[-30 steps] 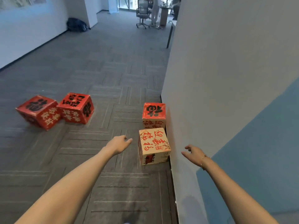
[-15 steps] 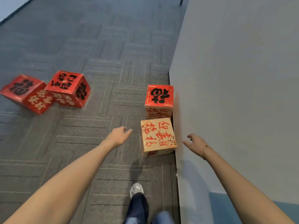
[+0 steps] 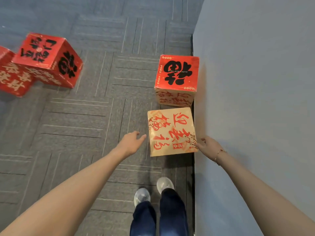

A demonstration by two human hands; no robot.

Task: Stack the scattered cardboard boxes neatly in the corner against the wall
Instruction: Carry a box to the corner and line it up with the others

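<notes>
A tan box with red writing (image 3: 171, 132) sits on the carpet against the wall. Just behind it stands a box with a red top and black character (image 3: 177, 73), also by the wall. Two red boxes lie at the far left: one tilted (image 3: 49, 58), and one (image 3: 12, 77) cut off by the frame edge. My left hand (image 3: 132, 142) is open, a short gap left of the tan box. My right hand (image 3: 208, 146) is open, its fingertips at the box's near right corner.
A grey-blue wall (image 3: 255, 99) runs along the right side. Grey carpet tiles (image 3: 102, 108) cover the floor between the two pairs of boxes. My feet in light shoes (image 3: 153, 189) stand just behind the tan box.
I have stepped closer and tilted my view down. Both hands have moved in toward the tan box, the right one reaching its corner.
</notes>
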